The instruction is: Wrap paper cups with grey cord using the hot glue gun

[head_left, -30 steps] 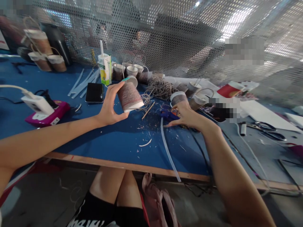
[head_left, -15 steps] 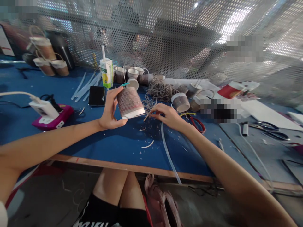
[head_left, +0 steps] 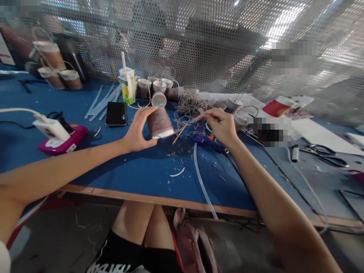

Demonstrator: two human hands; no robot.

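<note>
My left hand (head_left: 138, 131) grips a cup wound with brown twine (head_left: 159, 123) between thumb and fingers, its white rim band facing down and slightly tilted. A paper-like cord (head_left: 187, 124) runs from near the rim up to my right hand (head_left: 223, 125), whose fingertips pinch it. Beneath the right hand a blue glue gun (head_left: 209, 141) lies on the table, partly covered by the hand. A long clear glue stick (head_left: 200, 176) extends from it toward the table's front edge. Behind is a tangled heap of twine (head_left: 193, 104).
Several wrapped cups (head_left: 145, 88) stand at the back near a drink carton (head_left: 127, 86). A phone (head_left: 116, 113), clear sticks (head_left: 105, 101) and a purple power strip (head_left: 64, 140) lie left. Scissors (head_left: 324, 153) are at right; scraps (head_left: 178, 172) litter the front. Mesh (head_left: 199, 45) rises behind.
My right hand has moved right and away from the cup, drawing the cord out. The cup has shifted slightly right in my left hand. The glue gun now shows below my right hand.
</note>
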